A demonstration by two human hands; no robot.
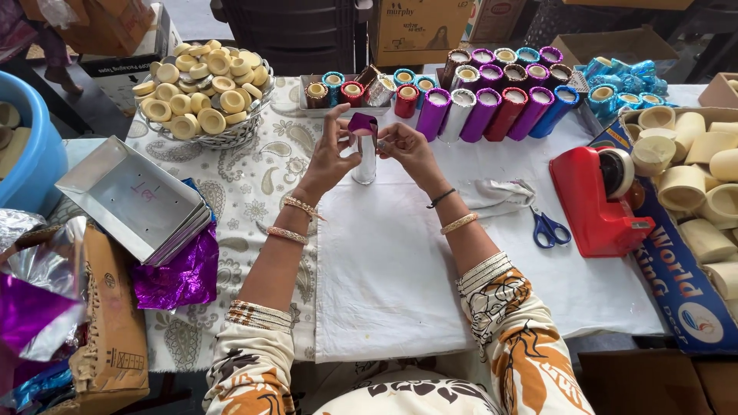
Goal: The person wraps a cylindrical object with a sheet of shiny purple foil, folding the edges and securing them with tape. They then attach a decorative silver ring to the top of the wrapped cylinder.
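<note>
We stand a silver foil tube point(367, 160) upright near the bench's point(400, 277) far edge, its long axis vertical, open purple-lined end up. Our left hand point(332, 154) and right hand point(406, 146) pinch the foil at its top from both sides. White cloth lies open toward the near edge. Along the far edge sits a row of wrapped tubes point(492, 111), too overlapped to count. At the right edge: one red tape dispenser point(596, 201), one pair of scissors point(547, 224).

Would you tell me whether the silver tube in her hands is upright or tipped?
Upright: the silver tube stands vertical on the white cloth.
</note>
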